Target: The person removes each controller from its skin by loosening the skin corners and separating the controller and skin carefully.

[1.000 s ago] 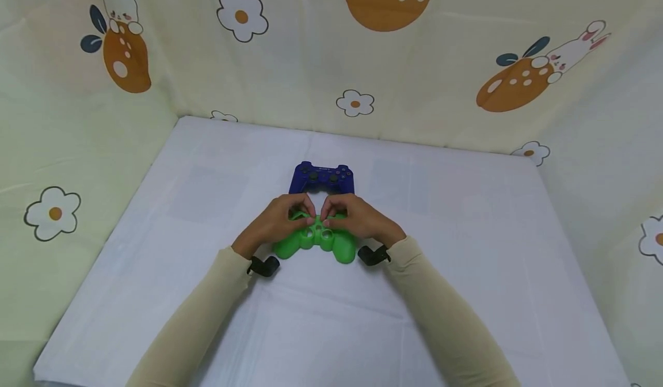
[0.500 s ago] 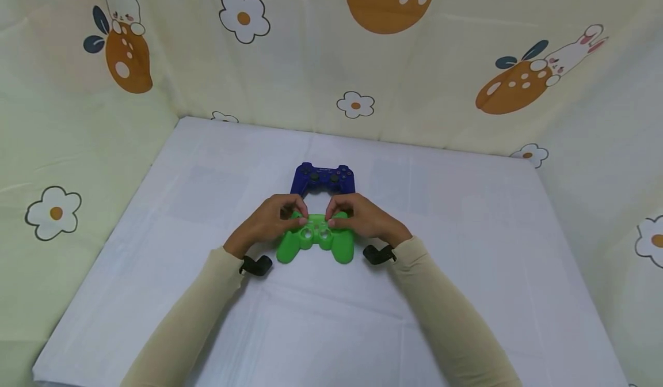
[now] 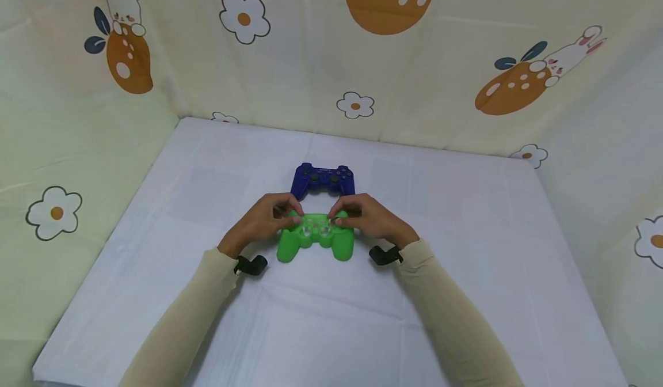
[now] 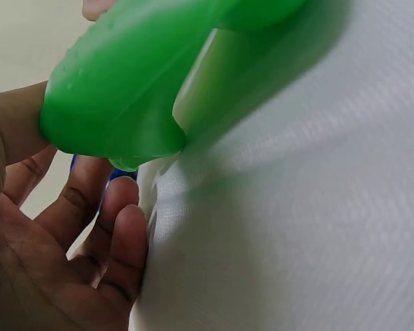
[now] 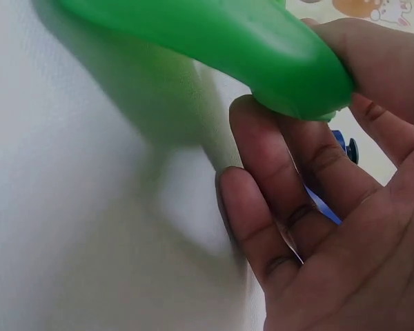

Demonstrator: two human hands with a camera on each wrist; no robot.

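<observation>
A green silicone controller cover with round openings lies between my hands, its two grips toward me. My left hand pinches its upper left corner between thumb and fingers. At the upper right corner my right hand pinches it the same way. Both wrist views show the cover's rounded grip close up, hanging over the white cloth and its own shadow. Remaining fingers of the left hand and the right hand curl loosely beneath or beside it. A dark blue game controller lies just beyond the cover.
A white cloth covers the table. Cream curtain printed with flowers and rabbits encloses the back and sides. Black wrist cameras sit at both wrists, low beside the cover.
Both hands have slid apart along the cover's top edge, from its middle out to the corners, uncovering more of its centre. The blue controller stays in place.
</observation>
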